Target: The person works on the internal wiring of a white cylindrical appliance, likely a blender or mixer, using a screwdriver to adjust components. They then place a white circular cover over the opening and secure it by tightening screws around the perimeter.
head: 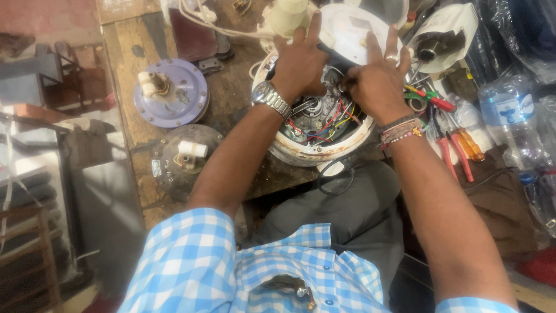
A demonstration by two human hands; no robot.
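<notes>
On the worn wooden workbench (pixel 231 98) in front of you sits one round white appliance base (pixel 315 148), turned open side up, with red, yellow and black wires (pixel 327 124) showing inside. Two round motor discs lie to its left: a lilac metal disc (pixel 174 95) farther away and a dark rusty disc (pixel 185 156) nearer you. Your left hand (pixel 298 64), a steel watch on its wrist, lies on the far rim of the base with fingers spread and nearly straight; it grips nothing you can make out. Your right hand (pixel 376 81) has its fingers curled down among the wires, but what they pinch is hidden. One white lid (pixel 353 32) stands just behind both hands. Red-handled pliers (pixel 457 153) and a clear plastic water bottle (pixel 509 116) crowd the right side.
</notes>
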